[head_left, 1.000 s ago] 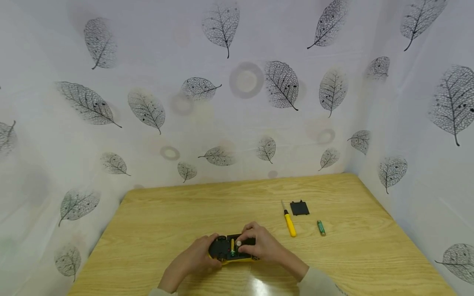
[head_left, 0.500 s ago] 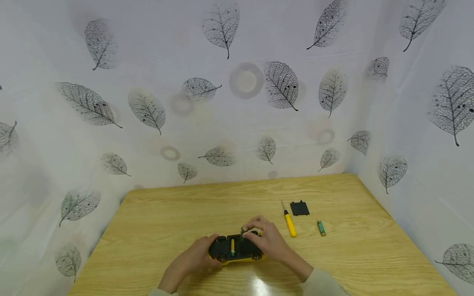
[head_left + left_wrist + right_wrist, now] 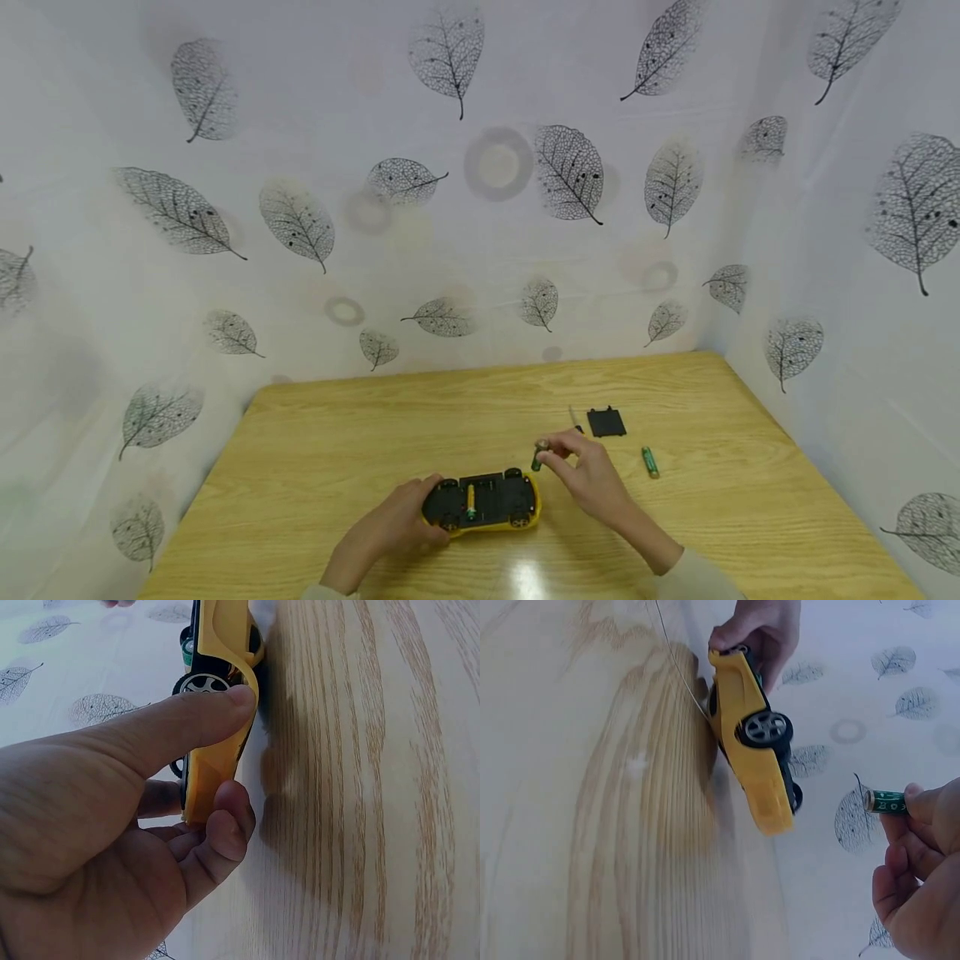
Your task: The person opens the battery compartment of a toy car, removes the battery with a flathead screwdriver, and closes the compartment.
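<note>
A yellow toy car (image 3: 498,500) lies upside down on the table, its black underside and wheels facing up. One green and yellow battery (image 3: 471,502) sits in the open compartment underneath, with a bare slot beside it. My left hand (image 3: 397,521) grips the car's left end, thumb along the near side and fingers round the far side, as the left wrist view also shows. To the right of the car, my right hand (image 3: 588,479) pinches a green battery (image 3: 886,802) between thumb and fingers, raised above the table.
A black battery cover (image 3: 606,422) lies at the back right. Beside it a screwdriver (image 3: 574,418) is partly hidden behind my right hand. Another green battery (image 3: 649,462) rests farther right on the wooden table (image 3: 360,433). A leaf-patterned curtain (image 3: 465,250) surrounds the table's back and sides.
My right hand has lifted a battery out of the car's compartment and carried it up and to the right. The left hand and the car have stayed in place.
</note>
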`<state>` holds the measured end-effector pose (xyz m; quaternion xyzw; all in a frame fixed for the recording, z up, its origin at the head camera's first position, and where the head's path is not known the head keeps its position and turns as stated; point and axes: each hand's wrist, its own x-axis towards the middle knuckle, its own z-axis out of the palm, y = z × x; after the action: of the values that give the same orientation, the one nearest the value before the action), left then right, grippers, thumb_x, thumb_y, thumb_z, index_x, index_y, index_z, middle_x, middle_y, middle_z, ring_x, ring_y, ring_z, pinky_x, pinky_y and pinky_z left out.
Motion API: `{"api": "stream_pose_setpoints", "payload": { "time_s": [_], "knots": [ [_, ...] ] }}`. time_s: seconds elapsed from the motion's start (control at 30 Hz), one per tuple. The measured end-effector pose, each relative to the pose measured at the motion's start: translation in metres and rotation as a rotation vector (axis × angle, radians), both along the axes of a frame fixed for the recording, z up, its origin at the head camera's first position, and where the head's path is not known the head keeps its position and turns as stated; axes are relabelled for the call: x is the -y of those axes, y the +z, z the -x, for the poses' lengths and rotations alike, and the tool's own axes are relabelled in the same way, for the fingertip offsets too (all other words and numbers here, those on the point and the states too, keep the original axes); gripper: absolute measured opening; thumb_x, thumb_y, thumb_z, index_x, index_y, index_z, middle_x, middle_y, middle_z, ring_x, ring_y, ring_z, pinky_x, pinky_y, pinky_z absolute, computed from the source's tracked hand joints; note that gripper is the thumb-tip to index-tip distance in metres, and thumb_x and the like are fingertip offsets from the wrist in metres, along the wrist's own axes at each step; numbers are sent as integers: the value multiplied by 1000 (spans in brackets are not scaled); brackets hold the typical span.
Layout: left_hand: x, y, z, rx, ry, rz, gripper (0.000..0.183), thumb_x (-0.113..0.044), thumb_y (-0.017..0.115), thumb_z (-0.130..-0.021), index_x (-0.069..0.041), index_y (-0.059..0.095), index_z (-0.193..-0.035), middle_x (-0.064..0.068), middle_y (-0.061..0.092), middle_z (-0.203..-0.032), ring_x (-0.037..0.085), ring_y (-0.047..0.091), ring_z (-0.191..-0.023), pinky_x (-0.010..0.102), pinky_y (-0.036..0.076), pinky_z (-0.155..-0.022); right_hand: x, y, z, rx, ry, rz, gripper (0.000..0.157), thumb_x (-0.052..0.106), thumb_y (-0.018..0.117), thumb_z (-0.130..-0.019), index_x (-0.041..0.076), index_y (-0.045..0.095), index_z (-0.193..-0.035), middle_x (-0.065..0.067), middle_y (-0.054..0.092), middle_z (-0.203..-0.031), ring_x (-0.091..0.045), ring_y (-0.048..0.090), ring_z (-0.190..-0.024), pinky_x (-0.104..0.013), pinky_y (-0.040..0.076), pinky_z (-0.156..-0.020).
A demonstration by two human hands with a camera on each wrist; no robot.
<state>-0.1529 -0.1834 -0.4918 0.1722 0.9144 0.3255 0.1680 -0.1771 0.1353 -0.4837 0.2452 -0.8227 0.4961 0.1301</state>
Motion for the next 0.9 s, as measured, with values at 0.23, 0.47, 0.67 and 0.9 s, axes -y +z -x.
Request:
{"api": "stream_pose_setpoints", "payload": {
  "time_s": [0.23, 0.47, 0.67, 0.9],
  "knots": [
    [0, -1, 1, 8, 8, 8, 82, -23, 88, -81, 5, 48, -147, 19, 62, -123, 27, 58, -99, 50, 51, -85, -30, 4, -3, 14, -53, 36, 17, 8, 70, -98, 6, 75, -114, 1, 70, -96, -9, 62, -86, -30, 53, -72],
    [1, -1, 2, 20, 10, -3, 82, -22, 88, -81, 6, 48, -147, 19, 62, -121, 27, 58, -98, 51, 51, -85, -63, 7, -2, 10, -156, -14, 17, 5, 68, -99, 1, 75, -114, -1, 74, -100, -9, 66, -92, -26, 54, -81],
    [2, 0, 2, 37, 15, -12, 82, -22, 88, -81, 5, 48, -148, 18, 62, -120, 25, 57, -96, 49, 52, -83, -87, 8, -2, 21, -263, -41, 21, 6, 68, -99, -3, 73, -118, -9, 76, -103, -8, 63, -83, -24, 51, -68],
    [0, -1, 3, 40, 3, -13, 80, -22, 87, -81, 4, 49, -147, 16, 62, -119, 24, 56, -96, 47, 51, -82, -111, 7, -3, 111, -286, -45, 30, 13, 65, -103, -7, 69, -125, -16, 74, -107, -10, 62, -77, -23, 49, -58]
  ]
}}
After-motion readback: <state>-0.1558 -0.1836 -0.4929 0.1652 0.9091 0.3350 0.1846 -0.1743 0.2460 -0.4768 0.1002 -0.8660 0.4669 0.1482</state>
